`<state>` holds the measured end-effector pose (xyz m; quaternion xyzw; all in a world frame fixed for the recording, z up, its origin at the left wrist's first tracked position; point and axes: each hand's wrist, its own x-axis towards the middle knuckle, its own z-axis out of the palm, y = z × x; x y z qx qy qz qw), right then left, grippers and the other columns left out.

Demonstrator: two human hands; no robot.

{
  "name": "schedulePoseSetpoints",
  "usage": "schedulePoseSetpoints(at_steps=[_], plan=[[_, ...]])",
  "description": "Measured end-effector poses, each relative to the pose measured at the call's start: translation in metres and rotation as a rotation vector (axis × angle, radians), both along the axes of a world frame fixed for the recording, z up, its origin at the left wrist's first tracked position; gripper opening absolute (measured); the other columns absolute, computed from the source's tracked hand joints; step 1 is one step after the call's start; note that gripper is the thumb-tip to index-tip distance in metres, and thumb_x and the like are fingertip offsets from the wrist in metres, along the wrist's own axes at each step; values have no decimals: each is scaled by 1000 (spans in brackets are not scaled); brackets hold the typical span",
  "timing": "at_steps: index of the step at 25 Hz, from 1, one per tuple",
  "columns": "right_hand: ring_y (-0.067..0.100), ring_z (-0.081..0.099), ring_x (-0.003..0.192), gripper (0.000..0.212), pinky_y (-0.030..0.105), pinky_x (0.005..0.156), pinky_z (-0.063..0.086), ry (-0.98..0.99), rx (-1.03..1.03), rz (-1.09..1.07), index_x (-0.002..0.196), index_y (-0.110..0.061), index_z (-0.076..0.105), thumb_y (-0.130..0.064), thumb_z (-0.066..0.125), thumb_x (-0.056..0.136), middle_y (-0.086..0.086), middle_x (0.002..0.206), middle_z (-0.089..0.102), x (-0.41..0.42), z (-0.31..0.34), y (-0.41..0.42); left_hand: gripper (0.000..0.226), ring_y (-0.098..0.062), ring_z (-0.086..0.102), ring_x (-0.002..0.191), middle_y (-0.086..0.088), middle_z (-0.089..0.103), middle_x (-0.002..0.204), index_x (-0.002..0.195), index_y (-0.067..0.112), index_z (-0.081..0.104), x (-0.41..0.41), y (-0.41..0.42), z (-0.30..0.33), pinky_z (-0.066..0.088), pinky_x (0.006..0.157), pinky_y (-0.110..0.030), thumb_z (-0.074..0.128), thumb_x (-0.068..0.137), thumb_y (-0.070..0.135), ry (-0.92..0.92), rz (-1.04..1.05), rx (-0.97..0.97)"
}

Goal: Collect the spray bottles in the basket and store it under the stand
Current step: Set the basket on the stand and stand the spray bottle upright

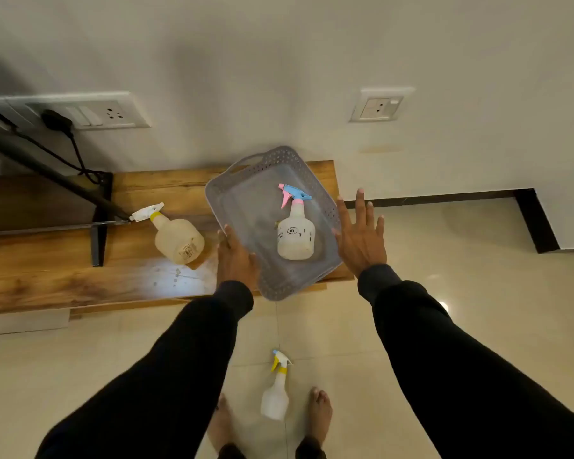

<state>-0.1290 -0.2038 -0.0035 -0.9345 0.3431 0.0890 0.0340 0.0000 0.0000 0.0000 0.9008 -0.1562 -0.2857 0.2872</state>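
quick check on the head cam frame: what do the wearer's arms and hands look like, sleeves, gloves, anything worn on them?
Both arms are in long, plain black sleeves that end in snug cuffs at the wrists. The left hand and right hand are bare: no gloves, and no rings, watch or wristband visible. No logos, stripes or markings show on the fabric. Both feet, at the bottom of the frame, are bare too.
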Motion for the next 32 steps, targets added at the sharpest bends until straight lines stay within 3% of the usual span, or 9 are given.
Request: schedulePoseSetpoints(at_steps=[3, 8, 10, 13, 17, 22, 26, 30, 32], plan=[[46, 31, 139, 86, 58, 106, 40, -10, 159, -88, 155, -17, 2, -22, 61, 93, 24, 161, 0, 4, -23, -4, 80, -35, 38, 143, -10, 33, 158, 157, 18, 4, -7, -9, -24, 36, 116, -48, 55, 97, 32, 134, 189, -72], [36, 59, 110, 95, 45, 87, 55, -17, 327, -142, 154, -16, 4, -46, 65, 88, 21, 142, 40, 2, -46, -15, 58, -27, 53, 123, -8, 54, 140, 147, 23, 35, -1, -12, -44, 40, 100, -38, 22, 102, 57, 97, 206, -47], [31, 62, 101, 92, 39, 81, 55, -26, 328, -156, 154, -17, 3, -48, 60, 90, 19, 129, 48, 1, -51, -16, 56, -27, 52, 125, -6, 53, 141, 146, 24, 37, 2, -13, -48, 38, 99, -36, 22, 103, 56, 156, 257, -60], [29, 63, 95, 89, 34, 73, 50, -71, 340, -188, 154, -17, 4, -47, 58, 91, 18, 123, 51, 2, -56, -13, 59, -33, 49, 132, -9, 49, 145, 152, 21, 25, 1, -13, -46, 39, 108, -43, 33, 102, 51, 291, 373, -119], [23, 59, 89, 81, 31, 72, 46, -102, 393, -245, 153, -19, 8, -49, 54, 93, 15, 123, 52, 3, -59, -15, 66, -38, 50, 131, -13, 51, 143, 154, 18, 19, 0, -15, -46, 41, 109, -50, 37, 99, 52, 282, 406, -115], [30, 64, 95, 85, 37, 77, 53, -110, 365, -218, 153, -19, 10, -46, 60, 91, 17, 122, 52, 2, -60, -12, 69, -40, 51, 130, -15, 53, 141, 154, 16, 16, 1, -14, -50, 43, 109, -54, 42, 99, 48, 241, 362, -78], [30, 64, 94, 84, 37, 76, 53, -130, 384, -230, 152, -19, 13, -45, 63, 89, 16, 120, 53, 0, -56, -11, 72, -37, 53, 127, -14, 53, 139, 155, 17, 11, 1, -14, -52, 45, 102, -45, 45, 99, 46, 215, 343, -74], [31, 64, 100, 87, 42, 81, 56, -143, 413, -272, 152, -17, 14, -43, 65, 88, 16, 124, 52, -8, -53, -4, 46, -30, 57, 112, -13, 57, 135, 147, 22, 26, 8, -18, -53, 41, 85, -34, 39, 105, 33, 257, 397, -70], [31, 64, 100, 89, 42, 82, 56, -146, 426, -299, 153, -15, 13, -40, 67, 87, 16, 125, 52, -14, -52, 2, 46, -33, 58, 114, -15, 58, 133, 147, 21, 26, 14, -18, -53, 43, 85, -35, 43, 104, 25, 221, 324, -38]])
